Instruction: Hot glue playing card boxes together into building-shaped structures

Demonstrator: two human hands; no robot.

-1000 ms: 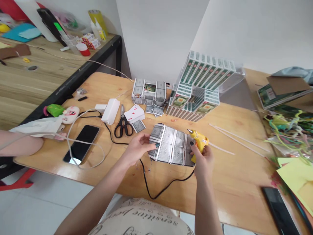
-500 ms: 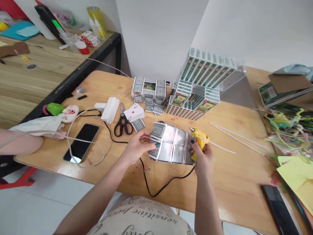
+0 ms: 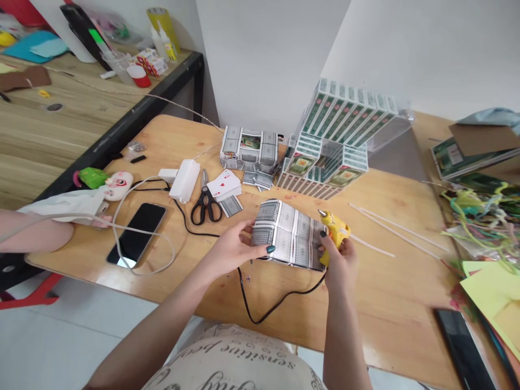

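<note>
My left hand (image 3: 235,250) grips the left edge of a panel of joined playing cards (image 3: 286,234), held just above the wooden table (image 3: 390,281). My right hand (image 3: 340,257) is closed round a yellow glue gun (image 3: 333,230), its nozzle pointing at the panel's right edge; one finger also rests on the panel. The gun's black cord (image 3: 260,314) loops off the table's front edge.
Black scissors (image 3: 205,203), loose playing cards (image 3: 224,187), a white charger (image 3: 183,180) and a phone (image 3: 137,234) lie to the left. A small card-covered structure (image 3: 248,149) and a larger one (image 3: 333,146) stand behind. Glue sticks (image 3: 385,230) and paper scraps lie right. Another person's arm (image 3: 32,235) rests far left.
The card panel has tilted flatter and lower toward the table, and my left hand's thumb has shifted along its near edge. The glue gun stays at the right edge.
</note>
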